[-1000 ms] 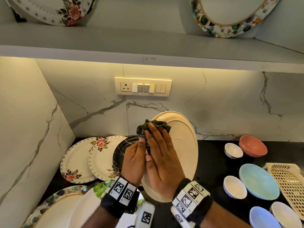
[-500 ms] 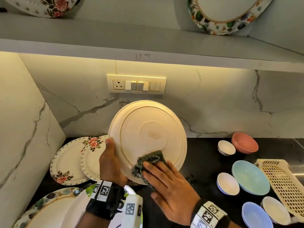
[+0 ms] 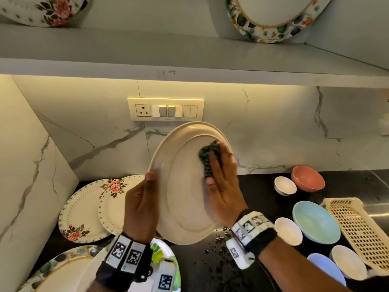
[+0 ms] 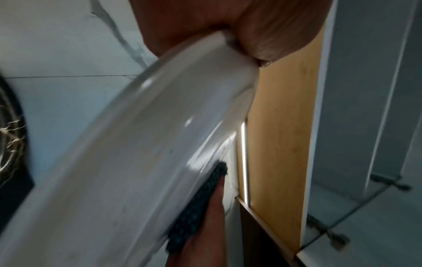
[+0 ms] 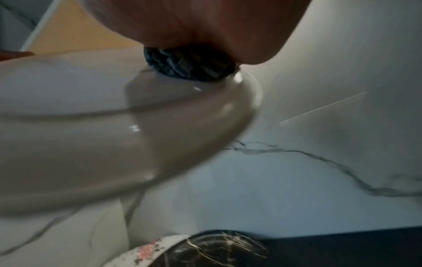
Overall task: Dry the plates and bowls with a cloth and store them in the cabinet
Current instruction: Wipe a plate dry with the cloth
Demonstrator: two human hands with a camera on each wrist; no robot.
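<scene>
In the head view a plain cream plate (image 3: 185, 197) is held up on edge over the black counter, tilted to the right. My left hand (image 3: 141, 207) grips its left rim, thumb on the near face and fingers behind. My right hand (image 3: 223, 186) lies flat on the plate's upper right and presses a dark checked cloth (image 3: 208, 157) against it. The left wrist view shows the plate's rim (image 4: 125, 162) with the cloth (image 4: 198, 207) beneath straight fingers. Bunched under my palm in the right wrist view, the cloth (image 5: 189, 63) sits on the plate (image 5: 91, 135).
Two floral plates (image 3: 84, 209) lie at the left and leaf-patterned plates (image 3: 63, 270) at the front left. Right of me are a pink bowl (image 3: 307, 179), a pale blue bowl (image 3: 315, 224), small white bowls (image 3: 288, 230) and a cream basket (image 3: 357, 230). Overhead, a shelf (image 3: 189, 66) holds plates (image 3: 273, 17).
The plate has been turned in my left hand. My right hand has slid the cloth from the plate's lower edge up to its upper right.
</scene>
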